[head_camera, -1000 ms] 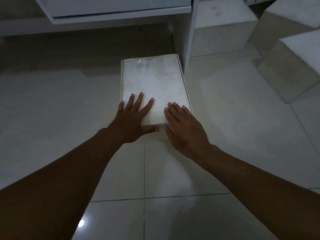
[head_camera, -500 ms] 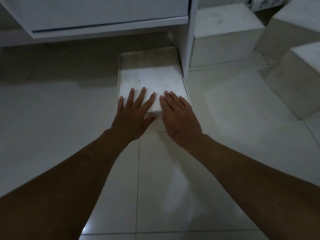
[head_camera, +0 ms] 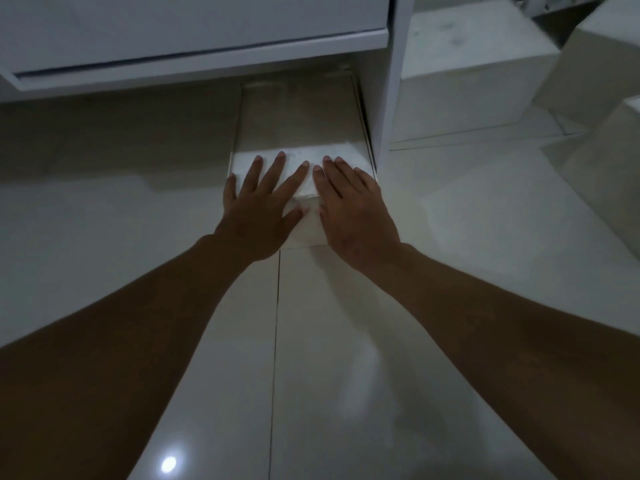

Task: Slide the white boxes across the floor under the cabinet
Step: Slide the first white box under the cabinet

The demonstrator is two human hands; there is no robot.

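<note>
**Two flat hands push a white box under the cabinet**

Both hands lie palm-down on the near end of a white box point(head_camera: 301, 133) on the tiled floor point(head_camera: 104, 220). The left hand point(head_camera: 259, 209) and right hand point(head_camera: 353, 209) sit side by side, fingers straight and spread, gripping nothing. Most of the box already lies in shadow beneath the cabinet point(head_camera: 194, 60), close against its upright panel point(head_camera: 394, 81); only the near strip shows in light. Three more white boxes point(head_camera: 467, 64) wait to the right. Judged from this, the push is nearly finished; next calls for a short shove forward, then reaching for another box.

Head camera looks forward and down, close above the floor point(head_camera: 485, 237).
</note>
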